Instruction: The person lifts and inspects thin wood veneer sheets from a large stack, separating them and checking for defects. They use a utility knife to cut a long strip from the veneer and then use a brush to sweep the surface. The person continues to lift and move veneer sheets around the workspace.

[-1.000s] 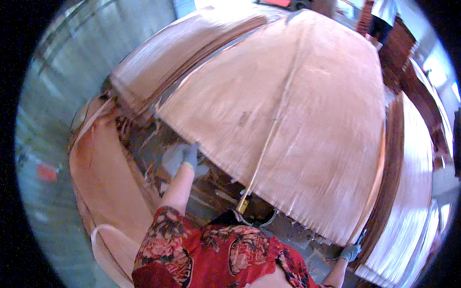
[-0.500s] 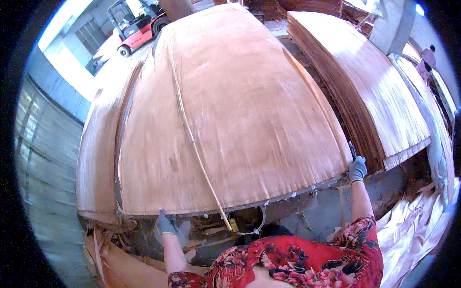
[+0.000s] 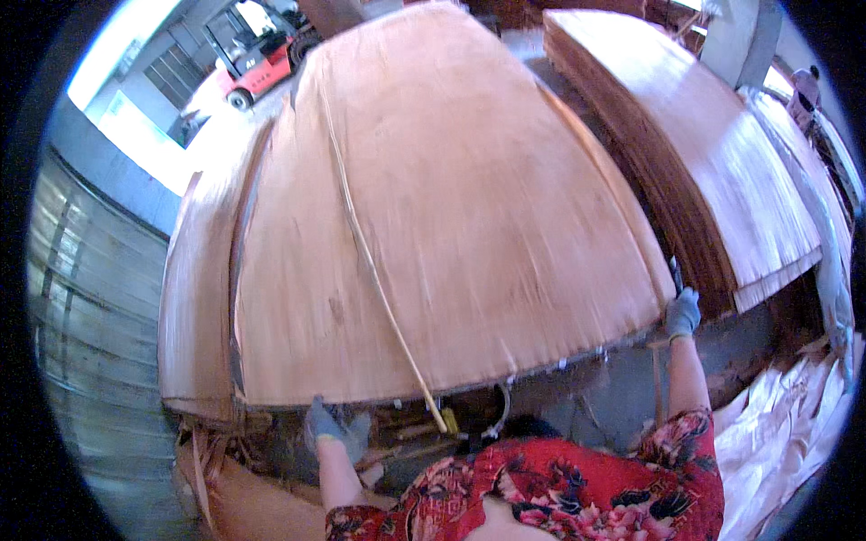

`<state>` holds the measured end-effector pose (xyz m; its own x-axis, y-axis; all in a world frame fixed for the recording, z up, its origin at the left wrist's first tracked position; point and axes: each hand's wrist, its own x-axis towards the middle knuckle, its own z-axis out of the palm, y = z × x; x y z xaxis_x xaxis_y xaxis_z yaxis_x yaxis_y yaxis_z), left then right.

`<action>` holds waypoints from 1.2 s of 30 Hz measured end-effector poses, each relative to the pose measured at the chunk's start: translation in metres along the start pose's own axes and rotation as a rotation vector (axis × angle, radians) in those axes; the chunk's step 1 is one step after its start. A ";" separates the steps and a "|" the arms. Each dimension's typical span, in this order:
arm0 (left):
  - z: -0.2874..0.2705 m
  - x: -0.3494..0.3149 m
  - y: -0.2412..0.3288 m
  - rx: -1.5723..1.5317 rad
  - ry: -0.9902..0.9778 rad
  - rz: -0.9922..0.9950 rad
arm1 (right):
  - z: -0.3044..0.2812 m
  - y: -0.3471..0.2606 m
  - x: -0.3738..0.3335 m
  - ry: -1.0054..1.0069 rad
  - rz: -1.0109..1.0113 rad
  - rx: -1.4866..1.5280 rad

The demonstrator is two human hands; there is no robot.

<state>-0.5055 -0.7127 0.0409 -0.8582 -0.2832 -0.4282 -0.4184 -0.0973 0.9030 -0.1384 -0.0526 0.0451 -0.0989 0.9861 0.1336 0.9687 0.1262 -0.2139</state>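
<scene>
A large pale-brown wood veneer sheet (image 3: 487,216) lies on top of the middle stack, spreading away from me. At its near edge, left of centre, my left hand (image 3: 322,422) in a grey glove holds the edge, with fingertips at the rim and the rest below it. By the near right corner, my gloved right hand (image 3: 683,314) is closed around a slim dark tool (image 3: 676,273) pointing away; its kind is not clear. A long thin wooden strip (image 3: 368,252) runs down the sheet, its near end sticking out past the edge.
Veneer stacks stand to the left (image 3: 200,298) and right (image 3: 695,162). Scrap veneer (image 3: 776,442) lies at the lower right. A yellow object (image 3: 450,418) sits below the near edge. Farther off are a red forklift (image 3: 262,74), a concrete pillar (image 3: 741,45) and another person (image 3: 803,95).
The whole view has shifted and turned slightly. Both hands keep about the same places at the sheet's near edge and right corner.
</scene>
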 end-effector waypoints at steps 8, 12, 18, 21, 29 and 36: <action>0.003 -0.019 0.004 -0.033 0.044 -0.077 | 0.027 0.015 0.013 0.084 -0.066 -0.020; 0.001 0.000 -0.006 0.069 0.145 -0.028 | 0.026 0.018 0.010 0.064 -0.083 -0.021; 0.056 -0.063 0.041 0.213 0.225 0.034 | 0.040 0.029 0.023 0.064 0.000 -0.017; 0.053 -0.068 0.040 0.026 0.246 0.014 | 0.024 0.008 0.015 0.037 -0.067 -0.039; 0.026 -0.026 0.011 -0.163 -0.161 -0.043 | 0.025 0.017 0.019 -0.016 -0.083 0.019; -0.020 0.017 0.003 -0.073 -0.214 -0.204 | 0.019 0.034 0.033 -0.120 -0.112 0.082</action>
<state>-0.5156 -0.7365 0.0369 -0.8052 -0.0443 -0.5913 -0.5724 -0.2020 0.7947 -0.1135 -0.0138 0.0239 -0.2362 0.9706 0.0458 0.9289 0.2393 -0.2826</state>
